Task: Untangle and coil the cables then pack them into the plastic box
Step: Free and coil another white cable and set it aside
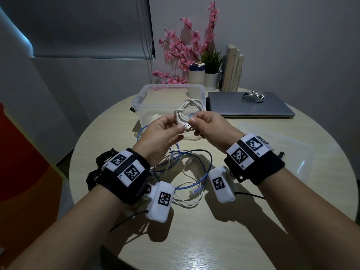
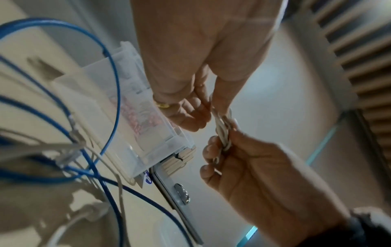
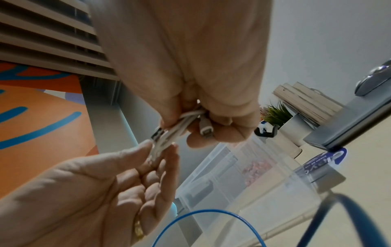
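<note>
A coiled white USB cable [image 1: 191, 107] is held up over the near edge of the clear plastic box [image 1: 140, 96]. My left hand [image 1: 180, 131] pinches the bundle from the left, just beside its metal USB plug [image 1: 187, 126]. My right hand [image 1: 194, 120] grips the same bundle from the right; the right wrist view shows the white cable [image 3: 169, 138] and a small connector [image 3: 204, 131] under its curled fingers. A blue cable [image 1: 191, 185] and another white cable [image 1: 187, 200] lie tangled on the table below my wrists. A black cable [image 1: 97, 172] lies by my left wrist.
The box's clear lid [image 1: 272, 151] lies flat at the right. Behind it a closed grey laptop [image 1: 253, 108] carries a silver mouse [image 1: 253, 96]. A cup [image 1: 196, 74], potted plants [image 1: 212, 73] and books [image 1: 232, 69] stand at the back of the round table [image 1: 194, 240].
</note>
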A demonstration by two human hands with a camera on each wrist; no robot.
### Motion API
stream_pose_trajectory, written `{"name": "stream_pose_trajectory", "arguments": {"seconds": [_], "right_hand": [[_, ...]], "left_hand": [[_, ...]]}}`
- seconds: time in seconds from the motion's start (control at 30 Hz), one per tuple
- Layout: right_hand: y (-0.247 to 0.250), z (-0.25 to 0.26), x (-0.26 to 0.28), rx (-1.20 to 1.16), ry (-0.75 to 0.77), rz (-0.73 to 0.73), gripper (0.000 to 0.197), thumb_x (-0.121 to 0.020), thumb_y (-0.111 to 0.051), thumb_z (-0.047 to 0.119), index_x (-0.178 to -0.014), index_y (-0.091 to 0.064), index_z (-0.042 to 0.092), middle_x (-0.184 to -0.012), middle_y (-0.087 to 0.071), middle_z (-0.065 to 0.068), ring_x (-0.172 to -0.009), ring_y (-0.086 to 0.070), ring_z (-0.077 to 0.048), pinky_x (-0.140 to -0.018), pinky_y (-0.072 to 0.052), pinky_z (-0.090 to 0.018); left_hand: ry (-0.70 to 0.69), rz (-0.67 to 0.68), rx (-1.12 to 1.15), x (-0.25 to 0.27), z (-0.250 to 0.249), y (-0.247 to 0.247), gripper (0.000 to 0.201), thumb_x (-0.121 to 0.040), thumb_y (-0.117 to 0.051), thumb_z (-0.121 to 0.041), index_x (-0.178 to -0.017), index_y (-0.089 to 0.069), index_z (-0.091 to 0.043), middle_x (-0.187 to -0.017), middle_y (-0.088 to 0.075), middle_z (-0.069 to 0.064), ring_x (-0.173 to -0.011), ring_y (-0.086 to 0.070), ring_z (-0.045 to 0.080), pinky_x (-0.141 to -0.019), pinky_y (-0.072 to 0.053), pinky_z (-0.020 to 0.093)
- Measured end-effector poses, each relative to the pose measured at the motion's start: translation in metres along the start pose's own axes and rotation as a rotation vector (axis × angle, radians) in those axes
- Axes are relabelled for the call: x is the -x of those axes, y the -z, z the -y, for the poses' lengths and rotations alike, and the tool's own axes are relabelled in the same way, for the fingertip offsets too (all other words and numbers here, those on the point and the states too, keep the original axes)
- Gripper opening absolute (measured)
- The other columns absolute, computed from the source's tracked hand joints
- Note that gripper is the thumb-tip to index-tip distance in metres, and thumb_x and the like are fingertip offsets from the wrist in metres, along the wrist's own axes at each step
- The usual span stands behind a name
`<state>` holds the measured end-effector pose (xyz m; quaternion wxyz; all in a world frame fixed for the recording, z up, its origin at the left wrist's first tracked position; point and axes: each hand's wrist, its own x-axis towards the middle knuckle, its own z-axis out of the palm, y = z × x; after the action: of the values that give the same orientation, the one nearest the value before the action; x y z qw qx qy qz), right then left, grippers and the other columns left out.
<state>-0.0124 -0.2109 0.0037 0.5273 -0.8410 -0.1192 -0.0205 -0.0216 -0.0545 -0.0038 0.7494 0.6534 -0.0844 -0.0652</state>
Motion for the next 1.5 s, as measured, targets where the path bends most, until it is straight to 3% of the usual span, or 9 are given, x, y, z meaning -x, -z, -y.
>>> {"name": "stream_pose_trajectory", "arguments": {"seconds": [0.2, 0.33, 0.57, 0.67, 0.8, 0.93, 1.17, 1.37, 1.5], "right_hand": [[0.001, 0.004, 0.000, 0.026, 0.025, -0.053, 0.019, -0.095, -0.053, 0.020, -0.078, -0.061, 0.018, -0.080, -0.064, -0.002, -0.068, -0.056, -0.011, -0.078, -0.050, -0.040], [0.003, 0.007, 0.002, 0.053, 0.045, -0.018, 0.019, -0.095, -0.053, 0.019, -0.078, -0.061, 0.018, -0.076, -0.062, 0.001, -0.068, -0.056, -0.010, -0.076, -0.049, -0.036], [0.000, 0.004, 0.005, 0.063, 0.048, -0.001, 0.023, -0.094, -0.054, 0.018, -0.072, -0.060, 0.022, -0.072, -0.060, 0.003, -0.069, -0.054, -0.014, -0.078, -0.049, -0.039], [0.000, 0.007, 0.005, 0.115, 0.043, -0.017, 0.024, -0.094, -0.055, 0.020, -0.070, -0.059, 0.024, -0.072, -0.061, -0.001, -0.071, -0.055, -0.015, -0.075, -0.049, -0.036], [0.000, 0.008, 0.004, 0.200, 0.016, -0.060, 0.023, -0.093, -0.057, 0.021, -0.071, -0.059, 0.022, -0.068, -0.057, 0.006, -0.070, -0.053, -0.011, -0.067, -0.041, -0.025], [-0.001, 0.006, 0.002, 0.246, -0.006, -0.109, 0.015, -0.090, -0.061, 0.021, -0.079, -0.067, 0.014, -0.066, -0.057, 0.006, -0.065, -0.050, -0.007, -0.057, -0.036, -0.020], [0.003, 0.006, 0.002, 0.119, 0.051, -0.051, 0.009, -0.088, -0.065, 0.017, -0.082, -0.072, 0.014, -0.073, -0.064, -0.006, -0.067, -0.052, -0.014, -0.063, -0.041, -0.026], [0.005, 0.008, 0.004, 0.025, 0.062, 0.043, 0.012, -0.088, -0.065, 0.012, -0.077, -0.070, 0.017, -0.063, -0.064, 0.011, -0.059, -0.054, 0.003, -0.062, -0.040, -0.016], [0.005, 0.006, 0.005, -0.075, 0.055, 0.075, 0.020, -0.086, -0.065, 0.008, -0.068, -0.063, 0.016, -0.057, -0.050, 0.000, -0.057, -0.042, -0.012, -0.060, -0.034, -0.028]], "left_hand": [[0.111, -0.034, 0.039, 0.000, -0.001, 0.002, 0.017, -0.100, -0.046, -0.016, -0.094, -0.062, -0.014, -0.087, -0.065, 0.000, -0.080, -0.058, 0.011, -0.075, -0.043, 0.026], [0.105, -0.040, 0.125, 0.000, 0.001, 0.000, 0.022, -0.099, -0.046, -0.024, -0.108, -0.061, -0.011, -0.090, -0.067, 0.001, -0.078, -0.059, 0.009, -0.074, -0.045, 0.024], [0.076, -0.034, 0.038, -0.001, -0.001, -0.001, 0.022, -0.100, -0.046, -0.022, -0.103, -0.059, -0.004, -0.103, -0.056, 0.019, -0.085, -0.052, 0.020, -0.076, -0.045, 0.025], [0.085, -0.036, -0.033, 0.001, -0.002, -0.003, 0.025, -0.100, -0.044, -0.026, -0.104, -0.059, -0.006, -0.098, -0.058, 0.014, -0.078, -0.052, 0.012, -0.075, -0.041, 0.027], [0.097, -0.041, -0.094, 0.002, -0.002, -0.003, 0.022, -0.099, -0.046, -0.027, -0.084, -0.060, -0.019, -0.082, -0.060, -0.003, -0.079, -0.051, 0.009, -0.075, -0.035, 0.029], [0.113, 0.000, -0.091, 0.006, -0.003, -0.003, 0.017, -0.098, -0.049, -0.024, -0.087, -0.060, -0.017, -0.082, -0.061, -0.003, -0.078, -0.052, 0.008, -0.073, -0.035, 0.027], [0.140, 0.007, 0.079, 0.009, -0.010, -0.003, 0.013, -0.094, -0.054, -0.015, -0.085, -0.063, -0.017, -0.078, -0.065, -0.005, -0.067, -0.057, 0.001, -0.067, -0.037, 0.026], [-0.046, -0.198, 0.010, 0.006, 0.003, -0.013, 0.014, -0.096, -0.053, -0.018, -0.083, -0.057, -0.022, -0.080, -0.055, -0.004, -0.073, -0.047, 0.007, -0.068, -0.037, 0.022], [-0.082, -0.155, 0.009, 0.005, 0.004, -0.018, 0.014, -0.099, -0.047, -0.017, -0.085, -0.047, -0.020, -0.082, -0.058, 0.000, -0.074, -0.052, 0.010, -0.071, -0.040, 0.025]]}}
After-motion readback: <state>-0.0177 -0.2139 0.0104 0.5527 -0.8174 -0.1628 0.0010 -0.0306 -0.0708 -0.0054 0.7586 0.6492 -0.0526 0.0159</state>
